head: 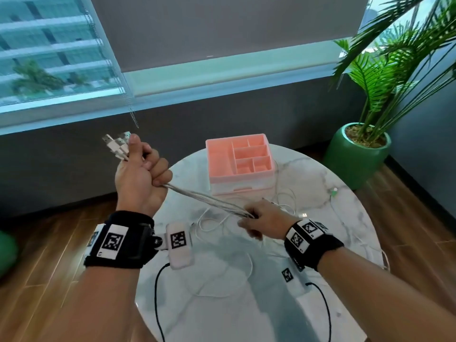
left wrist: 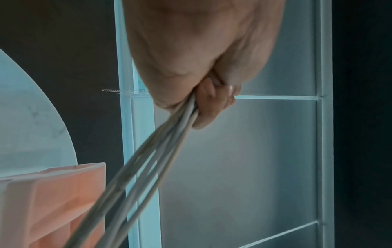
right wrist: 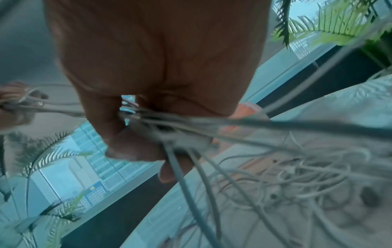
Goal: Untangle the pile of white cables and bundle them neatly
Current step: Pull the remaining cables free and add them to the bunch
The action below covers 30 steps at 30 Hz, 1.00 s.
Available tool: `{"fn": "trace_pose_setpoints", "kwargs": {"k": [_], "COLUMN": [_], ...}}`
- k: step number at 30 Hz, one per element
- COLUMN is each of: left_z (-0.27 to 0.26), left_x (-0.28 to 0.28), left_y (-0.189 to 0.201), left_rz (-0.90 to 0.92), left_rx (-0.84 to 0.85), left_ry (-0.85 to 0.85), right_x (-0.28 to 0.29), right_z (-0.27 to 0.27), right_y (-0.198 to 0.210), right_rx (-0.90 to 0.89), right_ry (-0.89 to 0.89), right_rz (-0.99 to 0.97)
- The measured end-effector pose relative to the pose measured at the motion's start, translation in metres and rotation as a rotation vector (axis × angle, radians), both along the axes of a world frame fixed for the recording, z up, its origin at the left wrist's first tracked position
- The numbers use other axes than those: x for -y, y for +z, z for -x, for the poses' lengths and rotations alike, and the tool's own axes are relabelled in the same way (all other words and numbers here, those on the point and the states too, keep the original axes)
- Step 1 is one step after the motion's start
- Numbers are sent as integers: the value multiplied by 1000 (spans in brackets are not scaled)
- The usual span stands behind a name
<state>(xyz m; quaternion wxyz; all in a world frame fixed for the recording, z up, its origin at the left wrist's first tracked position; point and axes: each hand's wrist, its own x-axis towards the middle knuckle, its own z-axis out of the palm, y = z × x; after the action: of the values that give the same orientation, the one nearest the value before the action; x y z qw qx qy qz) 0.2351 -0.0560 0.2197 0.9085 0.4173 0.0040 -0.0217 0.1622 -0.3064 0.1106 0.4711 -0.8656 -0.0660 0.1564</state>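
Note:
My left hand (head: 142, 169) is raised left of the table and grips several white cables (head: 207, 199) in a fist, their USB plugs (head: 116, 144) sticking out above the thumb. The strands run taut, down and right, into my right hand (head: 261, 222), whose curled fingers hold them just above the table. In the left wrist view the white cables (left wrist: 161, 147) leave my left hand (left wrist: 203, 100) as a tight bunch. In the right wrist view my right hand (right wrist: 148, 134) holds the white cables (right wrist: 212, 124), and loose loops (right wrist: 297, 176) trail onto the table.
A round white marble table (head: 246, 304) carries slack cable loops (head: 222, 225) and a pink compartment organizer (head: 240, 160) at its far side. A small green-tipped plug (head: 333, 192) lies at the right. A potted palm (head: 357, 149) stands on the floor beyond the table.

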Motion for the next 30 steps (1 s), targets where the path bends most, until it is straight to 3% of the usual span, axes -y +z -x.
{"fn": "trace_pose_setpoints", "kwargs": {"k": [4, 11, 16, 25, 30], "left_z": [-4, -17, -23, -23, -20], "left_x": [-3, -1, -7, -20, -17], "left_y": [-8, -21, -20, -40, -52], "left_rz": [13, 38, 66, -29, -63], "left_rx": [-6, -81, -78, -117, -151], "left_ry": [37, 91, 132, 192, 204], "right_x": [22, 64, 86, 123, 122], "right_z": [5, 14, 20, 24, 22], "right_y": [1, 4, -12, -10, -3], "right_rx": [26, -28, -1, -76, -115], "right_ry": [31, -92, -177, -642, -688], "right_rz": [145, -110, -46, -522, -623]}}
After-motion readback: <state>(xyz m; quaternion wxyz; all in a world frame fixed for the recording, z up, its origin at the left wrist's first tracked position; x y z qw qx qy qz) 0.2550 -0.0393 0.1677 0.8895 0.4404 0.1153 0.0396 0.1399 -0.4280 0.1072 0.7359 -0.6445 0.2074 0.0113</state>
